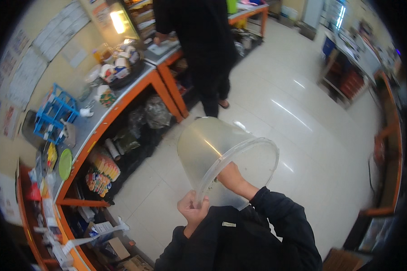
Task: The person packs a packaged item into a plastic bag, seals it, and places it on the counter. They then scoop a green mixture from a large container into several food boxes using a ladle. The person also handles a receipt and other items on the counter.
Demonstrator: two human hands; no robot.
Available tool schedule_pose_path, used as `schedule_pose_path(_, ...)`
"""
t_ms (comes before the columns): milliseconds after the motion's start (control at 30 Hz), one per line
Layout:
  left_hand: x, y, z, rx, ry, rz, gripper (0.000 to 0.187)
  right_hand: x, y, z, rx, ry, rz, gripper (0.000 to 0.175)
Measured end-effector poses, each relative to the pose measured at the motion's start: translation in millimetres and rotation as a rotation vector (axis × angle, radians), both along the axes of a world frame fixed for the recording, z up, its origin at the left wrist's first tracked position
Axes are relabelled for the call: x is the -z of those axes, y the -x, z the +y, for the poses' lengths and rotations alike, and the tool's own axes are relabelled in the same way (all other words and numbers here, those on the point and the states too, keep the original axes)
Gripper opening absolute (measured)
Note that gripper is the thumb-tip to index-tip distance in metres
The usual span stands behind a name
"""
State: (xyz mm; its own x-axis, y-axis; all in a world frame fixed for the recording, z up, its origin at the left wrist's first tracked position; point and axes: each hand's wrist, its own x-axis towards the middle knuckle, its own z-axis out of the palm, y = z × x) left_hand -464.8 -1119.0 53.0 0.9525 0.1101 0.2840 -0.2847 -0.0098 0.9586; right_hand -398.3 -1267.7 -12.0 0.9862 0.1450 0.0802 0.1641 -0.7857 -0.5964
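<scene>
A large translucent plastic bucket [207, 145] is tilted on its side in front of my chest, its open mouth facing me. My left hand [192, 207] grips the rim at the lower left, thumb over the edge. Through the mouth reaches my right hand [231, 178], bent at the wrist inside the bucket. Its fingertips are hidden, so whether they hold anything does not show. Small green bits [214, 180] cling to the inner wall beside the right hand.
Ahead, a person in dark clothes [203, 50] stands at an orange-edged counter [122, 91]. On the counter are a blue rack [56, 113], a green plate [65, 164] and stacked paper cups [118, 66]. Plastic-wrapped packs [103, 169] lie underneath. A desk [356, 54] stands far right on the tiled floor [312, 135].
</scene>
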Motion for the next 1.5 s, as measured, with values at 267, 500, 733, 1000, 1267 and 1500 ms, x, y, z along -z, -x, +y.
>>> schedule_pose_path(267, -18.0, -121.0, 56.5, -0.331, -0.001, 0.009, 0.036, 3.1, -147.6, 97.0, -0.414, -0.023, -0.02, 0.031)
schedule_pose_path(500, -21.3, -180.8, 107.4, -0.254, -0.024, 0.002, 0.036, 23.4, -202.5, 155.8, -0.316, 0.055, -0.079, 0.033)
schedule_pose_path(733, -22.4, -199.2, 129.0, 0.188, -0.105, -0.03, 0.033, 19.3, -166.0, 141.1, 0.156, -0.068, -0.115, 0.012)
schedule_pose_path(1000, -9.9, -56.5, 67.4, 0.607, -0.066, 0.091, 0.031, -28.7, 80.8, 78.3, 0.844, -0.331, -0.128, 0.012)
schedule_pose_path(1267, -166.2, 69.1, 44.1, 1.069, -0.14, 0.17, 0.033, -209.2, 300.5, 134.4, 1.372, -0.87, -0.361, 0.016)
schedule_pose_path(1500, -156.8, 185.1, -3.5, 1.18, -0.242, 0.227, 0.034, -212.1, 487.7, 129.2, 1.67, -1.116, -0.529, 0.024)
